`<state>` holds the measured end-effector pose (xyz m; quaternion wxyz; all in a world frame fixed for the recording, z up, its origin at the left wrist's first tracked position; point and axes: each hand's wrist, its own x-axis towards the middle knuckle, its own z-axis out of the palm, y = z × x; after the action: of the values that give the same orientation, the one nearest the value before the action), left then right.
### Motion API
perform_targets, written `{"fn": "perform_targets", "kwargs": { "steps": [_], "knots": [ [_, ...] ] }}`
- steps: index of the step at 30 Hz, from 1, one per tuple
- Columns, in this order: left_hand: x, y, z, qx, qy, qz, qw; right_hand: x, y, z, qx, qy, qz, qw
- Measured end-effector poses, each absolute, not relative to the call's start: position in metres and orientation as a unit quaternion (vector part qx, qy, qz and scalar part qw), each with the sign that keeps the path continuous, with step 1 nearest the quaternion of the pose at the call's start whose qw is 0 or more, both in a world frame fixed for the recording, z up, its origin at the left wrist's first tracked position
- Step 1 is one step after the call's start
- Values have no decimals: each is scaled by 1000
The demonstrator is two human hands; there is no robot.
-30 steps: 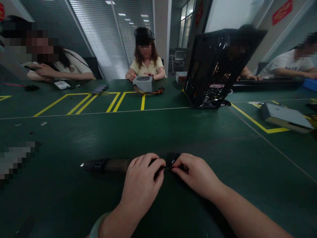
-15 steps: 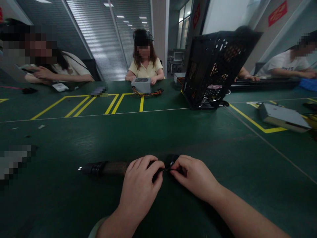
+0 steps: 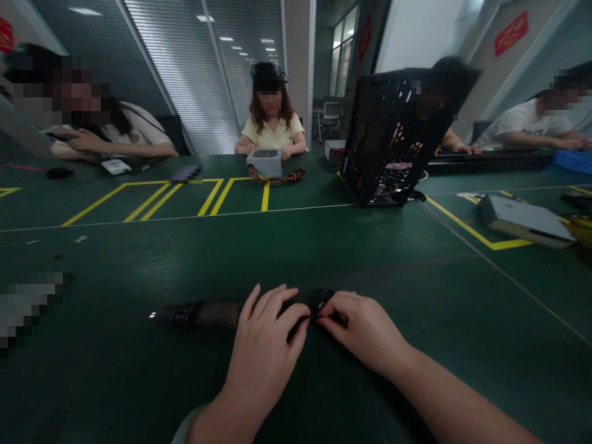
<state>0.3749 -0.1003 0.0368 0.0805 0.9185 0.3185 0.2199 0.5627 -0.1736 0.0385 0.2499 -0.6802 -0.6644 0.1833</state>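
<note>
1. So the left hand and right hand are both pinching a thin black bit, nearly meeting.
2. Behind the left hand, a long dark rod is lying crossways on the bench, poking out leftward; right hand's sitting farther off.

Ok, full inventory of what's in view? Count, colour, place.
rod-like thing: 1, black and brown, on table, partly under left hand
thin piece: 1, black, between fingertips; details unclear
table: 1, green
tape lines: several, yellow, on table
computer case: 1, black, right of centre
metal boxes: 3, grey, far centre, beside case, right
wires: 1 bundle, multicoloured, by centre box
signs: 3, red, background
co-workers: 4, pale tops where visible, far side
left hand: 1, pale sleeve, lower centre
right hand: 1, bare, beside left
</note>
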Motion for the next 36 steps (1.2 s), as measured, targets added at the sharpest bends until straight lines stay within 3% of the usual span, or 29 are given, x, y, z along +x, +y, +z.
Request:
{"fn": "perform_targets", "kwargs": {
  "steps": [36],
  "knots": [
    [377, -103, 37, 901, 341, 235, 132, 555, -173, 38, -709, -607, 212, 291]
  ]
}}
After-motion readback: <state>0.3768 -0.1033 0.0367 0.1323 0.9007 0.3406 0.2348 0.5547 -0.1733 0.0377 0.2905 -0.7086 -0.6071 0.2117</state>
